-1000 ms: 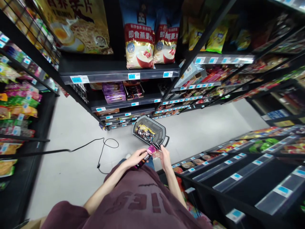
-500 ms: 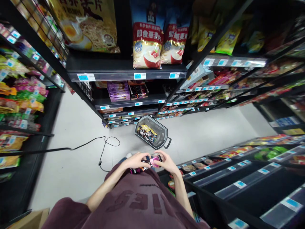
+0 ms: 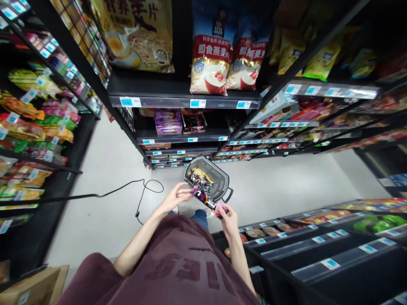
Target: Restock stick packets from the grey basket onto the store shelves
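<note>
Between both hands stretches a long black and pink snack packet (image 3: pixel 204 198), slanting down to the right in front of my body. My left hand (image 3: pixel 177 197) pinches its upper left end. The lower right end, which is pink, is gripped by my right hand (image 3: pixel 228 219) between thumb and fingers. Just beyond the packet, a grey plastic shopping basket (image 3: pixel 219 173) stands on the floor with its handle to the right. Several yellow, black and silver wrapped snacks (image 3: pixel 200 177) lie inside it.
A black shelf (image 3: pixel 184 101) ahead bears large oatmeal bags (image 3: pixel 210 63), with purple packets (image 3: pixel 168 123) lower down. Another shelf unit (image 3: pixel 286 254) is close on my right. A black cable (image 3: pixel 121 185) crosses the floor at left, and a cardboard box (image 3: pixel 38 288) sits at lower left.
My hands have moved forward and apart, so the packet is now stretched out between them near the basket. The view has shifted slightly, moving the shelves to the right.
</note>
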Demonstrator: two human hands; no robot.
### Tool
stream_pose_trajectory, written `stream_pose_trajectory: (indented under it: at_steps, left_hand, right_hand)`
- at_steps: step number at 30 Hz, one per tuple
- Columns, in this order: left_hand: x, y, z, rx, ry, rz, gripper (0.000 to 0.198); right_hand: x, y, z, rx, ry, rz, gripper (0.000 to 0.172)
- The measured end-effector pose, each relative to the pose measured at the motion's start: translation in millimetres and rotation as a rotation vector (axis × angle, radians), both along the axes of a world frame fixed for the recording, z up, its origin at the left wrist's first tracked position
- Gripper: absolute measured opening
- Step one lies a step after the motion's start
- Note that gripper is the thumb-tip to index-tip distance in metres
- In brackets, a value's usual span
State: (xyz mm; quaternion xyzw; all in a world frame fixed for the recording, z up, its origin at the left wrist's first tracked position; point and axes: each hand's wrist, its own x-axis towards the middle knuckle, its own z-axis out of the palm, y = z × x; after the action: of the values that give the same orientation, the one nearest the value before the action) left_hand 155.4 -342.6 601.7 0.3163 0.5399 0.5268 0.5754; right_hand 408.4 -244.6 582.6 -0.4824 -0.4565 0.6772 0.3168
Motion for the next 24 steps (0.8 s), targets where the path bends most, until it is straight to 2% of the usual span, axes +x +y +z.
stream_pose_trajectory:
  at_steps: [4,8,11,14,21,24]
  left_hand:
    - [30.1,11.8,-4.3,0.038,-0.129,0.039,0.082]
    - [53.3,19.6,-8.0,0.052,-0.154,0.163,0.074]
    - [51.6,15.6,-9.8,0.023,-0.14,0.243,0.064]
    - [46.1,8.1,-10.5,-0.014,-0.135,0.268,0.059]
    - [49.5,4.5,-11.4,-0.052,-0.134,0.264,0.055]
    - [48.4,3.8,-12.8,-0.037,-0.099,0.271,0.06]
  right_hand:
    - [-22.3,-7.2,1.2,0.009,0.044,-0.052,0.039]
    - [-49.9,-29.2,0.8,0.025,0.068,0.016,0.038]
    - [-62.4,-43.1,-1.2,0.023,0.064,0.097,0.044]
    - [-64.8,-47.5,-3.1,0.035,0.051,0.155,0.051]
    - [-59.2,-45.6,-6.9,0.063,0.02,0.138,0.043]
    - [-58.7,-45.8,-7.2,0.053,0.03,0.128,0.042]
